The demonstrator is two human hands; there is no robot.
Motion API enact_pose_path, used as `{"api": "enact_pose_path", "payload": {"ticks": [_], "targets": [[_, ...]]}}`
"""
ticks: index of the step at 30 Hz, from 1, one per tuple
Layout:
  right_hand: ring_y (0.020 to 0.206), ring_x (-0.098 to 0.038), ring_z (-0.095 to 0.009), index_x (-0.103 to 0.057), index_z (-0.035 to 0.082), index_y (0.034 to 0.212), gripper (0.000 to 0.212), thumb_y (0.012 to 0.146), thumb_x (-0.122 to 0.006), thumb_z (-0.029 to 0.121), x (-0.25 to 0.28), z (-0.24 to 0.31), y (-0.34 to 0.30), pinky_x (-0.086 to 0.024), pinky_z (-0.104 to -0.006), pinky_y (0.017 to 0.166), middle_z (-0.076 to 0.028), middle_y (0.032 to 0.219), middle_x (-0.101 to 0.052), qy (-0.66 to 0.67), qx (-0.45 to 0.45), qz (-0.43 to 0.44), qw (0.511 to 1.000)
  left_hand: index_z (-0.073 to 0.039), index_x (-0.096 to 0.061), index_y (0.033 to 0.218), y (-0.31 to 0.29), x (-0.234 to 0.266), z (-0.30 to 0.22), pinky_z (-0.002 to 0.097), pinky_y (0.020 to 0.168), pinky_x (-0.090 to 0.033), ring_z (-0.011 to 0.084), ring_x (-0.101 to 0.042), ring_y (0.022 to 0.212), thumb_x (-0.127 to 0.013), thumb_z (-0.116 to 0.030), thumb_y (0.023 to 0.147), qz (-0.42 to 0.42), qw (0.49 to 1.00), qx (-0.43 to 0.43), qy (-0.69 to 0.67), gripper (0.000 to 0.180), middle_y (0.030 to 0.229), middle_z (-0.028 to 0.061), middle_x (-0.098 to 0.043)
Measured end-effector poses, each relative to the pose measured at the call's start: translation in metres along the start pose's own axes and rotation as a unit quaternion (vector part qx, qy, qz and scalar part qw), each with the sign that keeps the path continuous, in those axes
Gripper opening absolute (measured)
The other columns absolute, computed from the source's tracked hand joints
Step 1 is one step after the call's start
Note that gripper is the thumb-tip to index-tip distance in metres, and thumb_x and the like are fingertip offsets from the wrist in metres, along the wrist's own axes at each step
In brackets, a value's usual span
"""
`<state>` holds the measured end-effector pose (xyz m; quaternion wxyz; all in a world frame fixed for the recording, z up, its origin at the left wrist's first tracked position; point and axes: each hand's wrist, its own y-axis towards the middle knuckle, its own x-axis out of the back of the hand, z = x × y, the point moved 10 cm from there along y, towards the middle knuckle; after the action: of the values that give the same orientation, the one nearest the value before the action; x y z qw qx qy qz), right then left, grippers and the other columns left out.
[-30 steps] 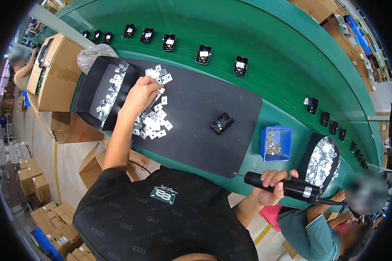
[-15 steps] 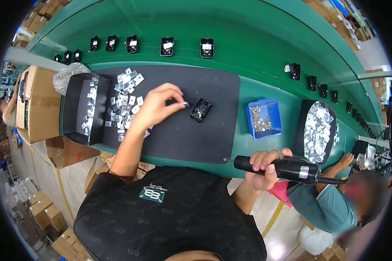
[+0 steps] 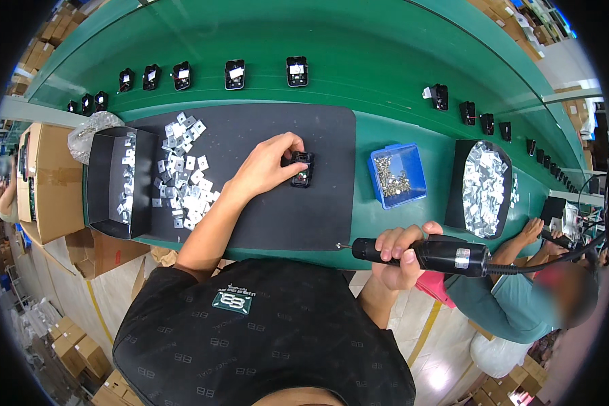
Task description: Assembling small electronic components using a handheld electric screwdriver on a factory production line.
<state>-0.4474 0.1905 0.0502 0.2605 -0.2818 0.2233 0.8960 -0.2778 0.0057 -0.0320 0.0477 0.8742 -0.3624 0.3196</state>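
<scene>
My left hand (image 3: 272,164) is closed, thumb and fingers gripping the upper left side of a small black device housing (image 3: 302,178) that lies on the dark work mat (image 3: 264,216). The fingers cover part of the housing, and no metal plate shows between them now. My right hand (image 3: 399,257) wraps round a black electric screwdriver (image 3: 453,258). The screwdriver lies level near the mat's front right corner, its bit pointing left. Loose silvery square plates (image 3: 179,183) with holes are heaped on the mat to the left of my left hand.
A blue bin (image 3: 413,177) of small screws stands right of the mat. Beyond it is a black tray (image 3: 459,193) of metal plates. Another black tray (image 3: 142,196) stands at left, beside a cardboard box (image 3: 61,183). Several black housings (image 3: 297,71) line the green belt. A co-worker (image 3: 501,304) sits at right.
My left hand has brought a small metal piece from beside the housing onto it. The housing has turned from slanted to nearly straight. My right hand still holds the screwdriver.
</scene>
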Motion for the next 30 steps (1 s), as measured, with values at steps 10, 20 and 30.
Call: {"api": "enact_pose_path", "payload": {"ticks": [10,20,30], "targets": [[0.048,-0.044,-0.012,-0.034,0.005,0.118,0.045,0.079,-0.056,0.011,-0.017,-0.010,0.012,-0.041,-0.0277,0.050,-0.002,0.063,-0.043,-0.007,0.018,0.013,1.000,-0.004,-0.042,0.126,-0.027,-0.002,-0.021,0.0411,0.099,-0.032,0.0325,-0.046,0.114,-0.077,-0.023,0.061,-0.024,0.980,-0.175,0.087,0.076,0.122,0.0162,-0.048],[0.049,-0.045,-0.012,-0.033,0.007,0.118,0.045,0.081,-0.058,0.008,-0.044,-0.042,0.040,-0.042,-0.0294,0.050,-0.002,0.064,-0.046,-0.044,0.144,0.019,0.988,-0.007,-0.049,0.120,-0.028,-0.013,-0.022,0.0374,0.087,-0.039,0.0282,-0.052,0.098,-0.079,-0.030,0.056,-0.008,0.975,-0.213,0.058,0.074,0.105,0.0104,-0.056],[0.046,-0.047,-0.013,-0.036,0.007,0.115,0.044,0.079,-0.060,0.006,-0.044,-0.064,0.040,-0.045,-0.0295,0.050,-0.003,0.061,-0.047,-0.039,0.122,0.019,0.992,-0.008,-0.051,0.119,-0.027,-0.013,-0.019,0.0372,0.084,-0.040,0.0279,-0.052,0.093,-0.079,-0.032,0.054,-0.008,0.978,-0.206,0.042,0.074,0.101,0.0102,-0.056]]}}
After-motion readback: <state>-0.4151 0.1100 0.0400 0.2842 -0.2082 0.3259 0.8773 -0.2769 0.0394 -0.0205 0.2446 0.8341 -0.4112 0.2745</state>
